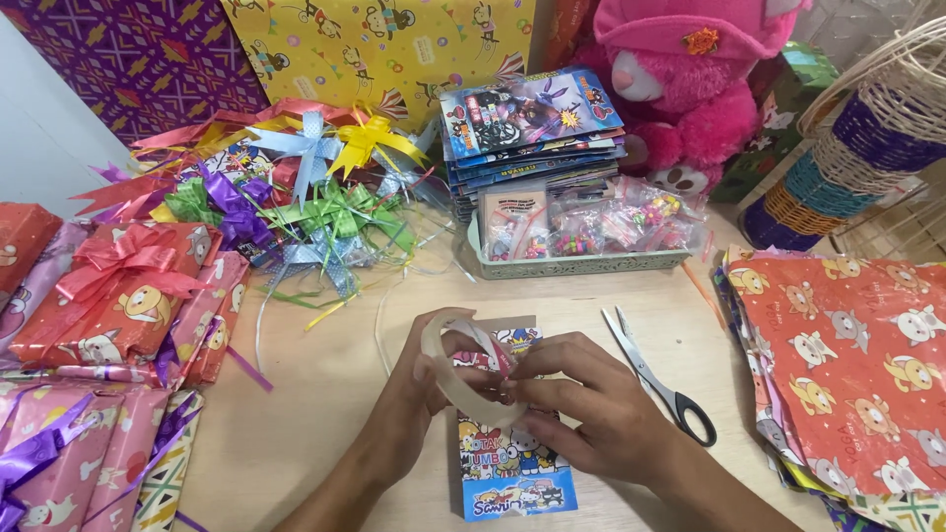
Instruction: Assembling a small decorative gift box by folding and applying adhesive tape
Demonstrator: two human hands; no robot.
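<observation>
A wooden table (pixel 325 394) is filling most of the frame, with a stack of cartoon-animal wrapping paper (pixel 847 374) lying at the right edge and red and pink wrapped gifts (pixel 118 305) piling up at the left. A heap of ribbon bows (pixel 296 187) in green, purple, yellow and blue is sitting in the upper left, and a pink plush toy (pixel 680 89) is leaning in the upper right behind a stack of colourful booklets (pixel 532 123). In the lower centre, a flat cartoon-printed packet (pixel 507 463) is lying on the table under both hands. The right hand (pixel 591 404) is resting on the packet with its fingers curled and pinching at the tape. The left hand (pixel 419 379) is closing around a roll of clear tape (pixel 448 369), a pale translucent ring held upright just above the packet at the centre of the frame. Scissors (pixel 655 374) with black handles are lying shut just right of the right hand. A shallow pale green tray (pixel 581 261) above the hands is holding small clear bags of colourful trinkets (pixel 601 227).
</observation>
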